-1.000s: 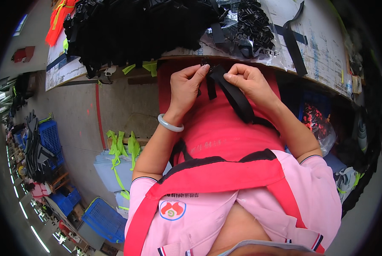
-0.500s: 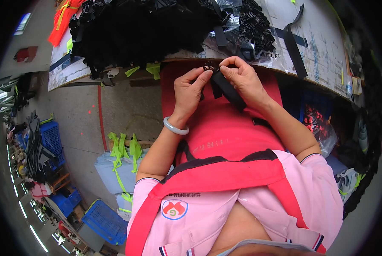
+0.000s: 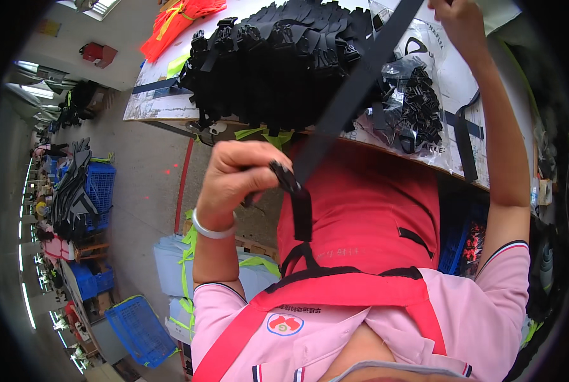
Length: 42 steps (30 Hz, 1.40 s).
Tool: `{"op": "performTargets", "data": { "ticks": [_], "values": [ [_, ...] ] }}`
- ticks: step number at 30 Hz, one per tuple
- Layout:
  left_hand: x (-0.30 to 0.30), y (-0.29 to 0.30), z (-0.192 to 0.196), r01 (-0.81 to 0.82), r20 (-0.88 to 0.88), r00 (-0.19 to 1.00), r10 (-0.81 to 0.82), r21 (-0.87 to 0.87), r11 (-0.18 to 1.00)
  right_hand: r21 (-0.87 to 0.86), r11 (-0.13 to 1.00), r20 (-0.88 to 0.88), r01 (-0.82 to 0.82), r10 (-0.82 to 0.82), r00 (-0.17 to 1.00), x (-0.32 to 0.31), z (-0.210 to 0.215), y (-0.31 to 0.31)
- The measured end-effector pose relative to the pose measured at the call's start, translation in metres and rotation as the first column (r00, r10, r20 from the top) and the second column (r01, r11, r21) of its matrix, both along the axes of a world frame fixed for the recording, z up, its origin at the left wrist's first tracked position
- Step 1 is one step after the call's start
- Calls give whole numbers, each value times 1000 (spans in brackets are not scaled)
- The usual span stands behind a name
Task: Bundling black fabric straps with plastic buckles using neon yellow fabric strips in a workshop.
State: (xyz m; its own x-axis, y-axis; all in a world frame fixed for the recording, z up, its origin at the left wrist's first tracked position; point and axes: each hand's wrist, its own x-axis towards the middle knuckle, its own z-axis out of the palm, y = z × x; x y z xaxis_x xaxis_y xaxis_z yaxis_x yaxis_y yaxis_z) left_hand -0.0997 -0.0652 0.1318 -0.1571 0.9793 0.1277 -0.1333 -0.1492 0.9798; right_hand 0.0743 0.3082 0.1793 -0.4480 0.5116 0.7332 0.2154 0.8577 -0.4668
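My left hand (image 3: 241, 175), with a pale bangle at the wrist, is closed on a black plastic buckle (image 3: 287, 178) in front of my red apron. A long black webbing strap (image 3: 351, 95) runs from that buckle up to the right, pulled straight. At the strap's upper end my right hand (image 3: 459, 22) is raised over the table, its fingers closed on the webbing and partly cut off by the picture's edge. A short tail of strap hangs below the buckle. On the table behind lies a big pile of black straps with buckles (image 3: 265, 76).
Beside the pile, a clear plastic bag (image 3: 418, 108) holds many small black buckles. A loose strap (image 3: 465, 143) hangs over the table edge (image 3: 160, 120). Orange-red fabric (image 3: 182, 25) lies at the far left. Blue crates (image 3: 141, 331) and pale blue bundles with lime ties stand at left.
My hands, together at the buckle before, are now far apart. The right hand has swung up and right, drawing the strap out long; the left came down and left with the buckle.
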Motion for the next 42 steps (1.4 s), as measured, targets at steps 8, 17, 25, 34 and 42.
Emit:
{"op": "performTargets", "data": {
  "ticks": [8,17,25,34,42],
  "values": [
    [-123,69,63,-398,-273,875,399,63,915,-373,839,-173,-396,357,918,-72,44,-65],
    [-47,56,-32,-656,-153,731,665,112,746,-864,326,-57,-384,694,718,-22,-95,-148],
    [73,58,-145,-320,91,927,364,-314,894,-988,4,-89,-156,807,584,10,-159,-207],
    [101,60,-175,-90,326,895,305,-536,839,-949,235,54,-209,775,629,43,-190,-220],
    [93,41,-228,229,635,751,179,-506,831,-977,125,-24,-171,739,673,59,-232,-227]
  ]
}}
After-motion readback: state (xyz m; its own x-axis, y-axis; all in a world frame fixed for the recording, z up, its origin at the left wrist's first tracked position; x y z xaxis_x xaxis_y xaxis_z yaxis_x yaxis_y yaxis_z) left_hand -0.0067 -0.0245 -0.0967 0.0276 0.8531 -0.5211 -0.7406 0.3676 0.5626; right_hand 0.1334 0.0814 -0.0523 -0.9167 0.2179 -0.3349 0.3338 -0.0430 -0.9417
